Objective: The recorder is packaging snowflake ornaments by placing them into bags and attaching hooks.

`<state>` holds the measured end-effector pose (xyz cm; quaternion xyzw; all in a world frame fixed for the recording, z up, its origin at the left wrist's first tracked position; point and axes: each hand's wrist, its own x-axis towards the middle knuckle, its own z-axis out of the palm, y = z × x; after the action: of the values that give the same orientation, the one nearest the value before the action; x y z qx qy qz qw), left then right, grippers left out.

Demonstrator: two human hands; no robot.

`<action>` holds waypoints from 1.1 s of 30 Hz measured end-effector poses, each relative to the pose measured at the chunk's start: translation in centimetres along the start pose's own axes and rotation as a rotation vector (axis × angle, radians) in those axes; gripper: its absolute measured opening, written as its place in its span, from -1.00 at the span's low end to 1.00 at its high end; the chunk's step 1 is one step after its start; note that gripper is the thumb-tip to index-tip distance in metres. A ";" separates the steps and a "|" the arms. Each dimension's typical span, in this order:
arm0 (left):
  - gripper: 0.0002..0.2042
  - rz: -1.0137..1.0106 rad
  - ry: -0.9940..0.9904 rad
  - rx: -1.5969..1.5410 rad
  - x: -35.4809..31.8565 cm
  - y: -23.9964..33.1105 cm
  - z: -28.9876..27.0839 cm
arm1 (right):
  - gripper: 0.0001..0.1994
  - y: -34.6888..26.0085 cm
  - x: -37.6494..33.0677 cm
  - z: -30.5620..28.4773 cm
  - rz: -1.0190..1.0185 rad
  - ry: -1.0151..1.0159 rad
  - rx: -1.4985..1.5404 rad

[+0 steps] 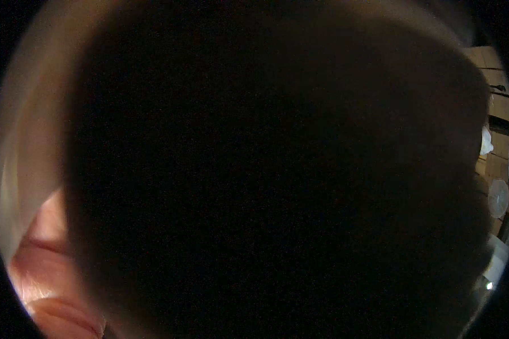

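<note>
A large dark shape (266,169), very close and out of focus, covers nearly the whole head view. What it is cannot be made out. At the lower left rim a patch of creased skin shows, which looks like part of my left hand (54,271). Its fingers are mostly hidden, so whether it is open or closed, or holds anything, does not show. Above that skin runs a blurred beige surface (37,113) along the left rim. My right hand is not recognisable anywhere in the picture.
A narrow strip at the right rim shows tan panels or boxes (500,104) with dark gaps. Beside them are a small white lump (486,141), a pale round disc (498,198) and, lower down, a whitish surface (497,260) near a bright spot.
</note>
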<state>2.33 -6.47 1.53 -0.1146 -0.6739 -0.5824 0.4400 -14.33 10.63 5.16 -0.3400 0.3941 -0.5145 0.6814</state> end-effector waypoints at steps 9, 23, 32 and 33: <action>-0.33 -0.029 0.028 0.001 -0.4 -0.1 -0.5 | -0.67 0.9 0.7 -0.2 -0.016 -0.074 0.038; -0.36 -0.041 0.073 -0.021 0.4 0.0 -2.5 | -0.68 0.4 2.7 0.4 -0.044 -0.169 0.065; -0.37 -0.035 0.113 -0.039 1.0 0.4 -3.1 | -0.68 -0.5 3.2 0.9 -0.054 -0.229 0.068; -0.38 -0.039 0.114 -0.044 1.2 0.4 -3.2 | -0.68 -0.6 3.3 0.9 -0.057 -0.232 0.073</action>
<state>3.37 -9.67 2.51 -0.0777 -0.6370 -0.6112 0.4634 -13.28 7.33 5.48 -0.3830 0.2839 -0.5050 0.7195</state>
